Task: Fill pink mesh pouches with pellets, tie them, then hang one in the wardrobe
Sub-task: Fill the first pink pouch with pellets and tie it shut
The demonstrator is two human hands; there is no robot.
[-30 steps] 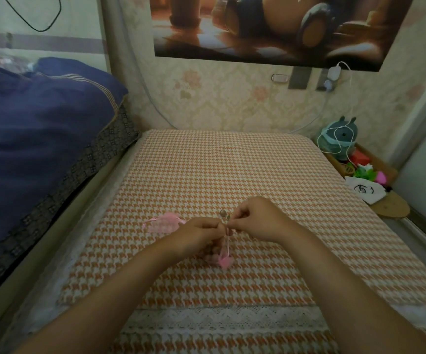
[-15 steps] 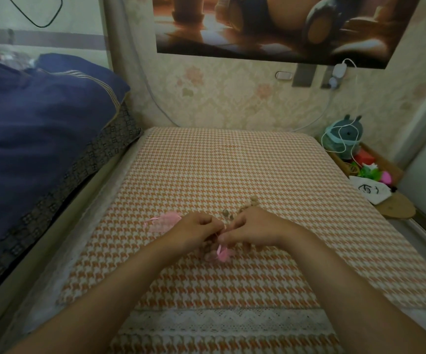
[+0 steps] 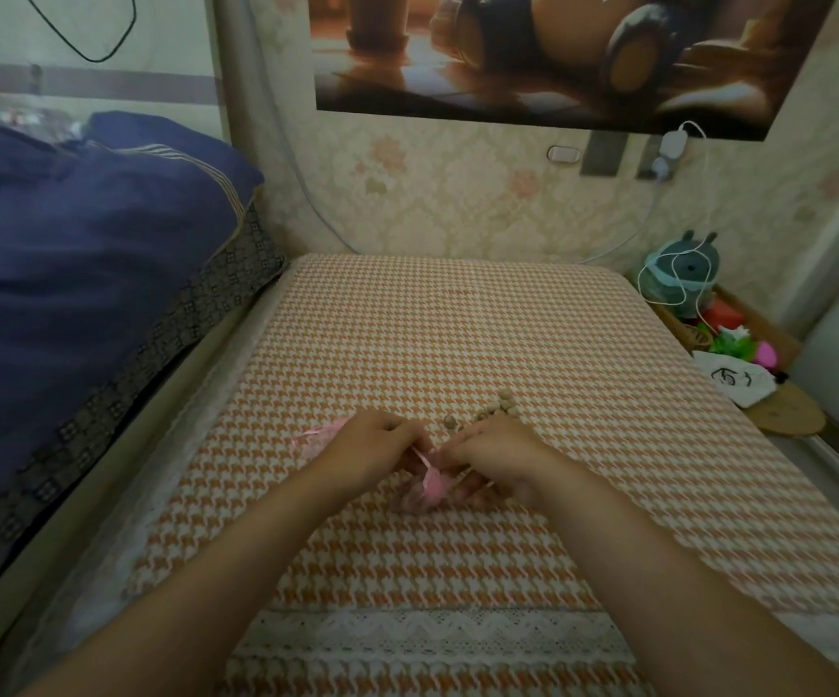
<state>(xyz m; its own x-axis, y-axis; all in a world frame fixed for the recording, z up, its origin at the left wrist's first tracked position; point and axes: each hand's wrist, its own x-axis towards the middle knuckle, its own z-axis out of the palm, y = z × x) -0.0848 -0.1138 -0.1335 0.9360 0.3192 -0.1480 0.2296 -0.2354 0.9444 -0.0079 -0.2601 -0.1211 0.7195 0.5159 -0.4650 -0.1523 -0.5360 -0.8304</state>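
My left hand (image 3: 372, 452) and right hand (image 3: 495, 457) meet at the centre of the frame. Each has curled fingers pinching the pink ribbon (image 3: 422, 457) from its own side, knuckles almost touching. The pouch (image 3: 427, 490) lies just below them on the houndstooth cloth (image 3: 457, 334), its neck gathered under the ribbon.

I judge this to be the tying step for this pouch. The next move calls for drawing the two ends apart evenly while the bag stays low on the cloth, so the neck closes without tipping anything out.

My fingers cover the knot, so I cannot tell whether a loop is formed or only started. The mesh is blurred, and I can't read how full it is.

A second pouch (image 3: 319, 434) shows only as a pink edge to the left of my left hand, the rest hidden behind it. Whether it is tied I cannot say.

Loose pellets (image 3: 500, 405) lie just above my right hand, and more may sit beneath it.

Further out, blue bedding (image 3: 80, 254) fills the left of the frame. No wardrobe is in view.
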